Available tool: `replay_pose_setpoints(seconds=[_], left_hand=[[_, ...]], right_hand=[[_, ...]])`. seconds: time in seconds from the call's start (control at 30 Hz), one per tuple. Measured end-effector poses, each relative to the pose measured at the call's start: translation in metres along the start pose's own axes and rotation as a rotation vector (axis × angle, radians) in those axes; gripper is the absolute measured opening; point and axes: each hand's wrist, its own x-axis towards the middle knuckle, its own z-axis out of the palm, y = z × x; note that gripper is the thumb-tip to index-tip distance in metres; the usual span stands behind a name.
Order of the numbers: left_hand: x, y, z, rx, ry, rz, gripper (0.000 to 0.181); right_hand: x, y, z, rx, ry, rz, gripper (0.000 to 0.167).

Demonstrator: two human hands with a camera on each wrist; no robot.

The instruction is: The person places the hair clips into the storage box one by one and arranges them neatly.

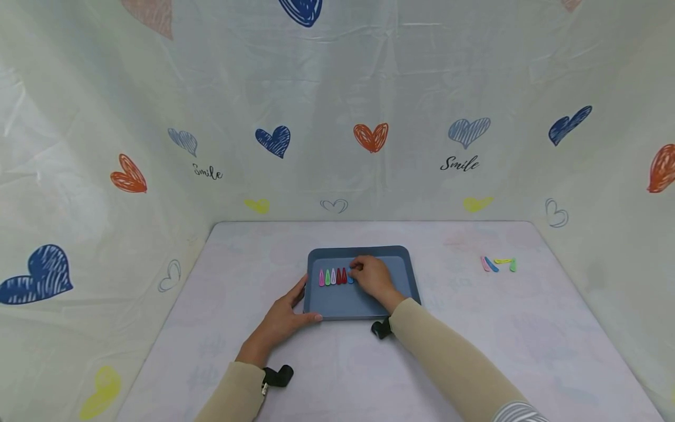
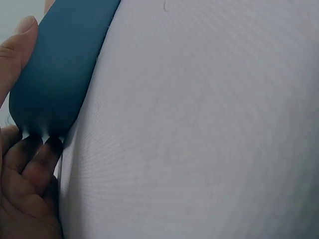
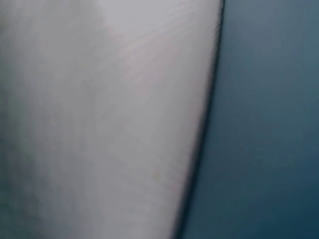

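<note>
Head view: left of centre inside the shallow blue-grey rectangular tray (image 1: 337,305), the right hand (image 1: 373,278) has its fingers narrow and bent at a small blue teardrop-shaped hair clip (image 1: 350,278), pinching or merely touching, I can't tell; light, stiff and slick by the look of it, best taken by its long sides, its long axis runs near-to-far across the tray, tip hidden. Over to the left wrist: the left hand (image 2: 29,185) grips the tray between thumb and bent fingers. Right wrist, blurred: tray beside pale bench (image 3: 124,124), no fingers showing.
</note>
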Motion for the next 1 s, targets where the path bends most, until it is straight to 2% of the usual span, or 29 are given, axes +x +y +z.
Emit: replay_pose_setpoints(seconds=[0.37,0.7,1.0], left_hand=[[0.000,-0.001,0.000,-0.009,-0.007,0.012,0.110],[0.001,0.000,0.002,-0.021,-0.007,0.004,0.111],[0.001,-0.001,0.002,-0.013,0.003,0.005,0.112]], right_hand=[[-0.003,0.002,-0.003,0.141,0.042,0.031,0.018],[-0.003,0.006,-0.010,0.354,0.022,0.068,0.023],[-0.007,0.002,-0.032,0.503,0.008,0.125,0.025]])
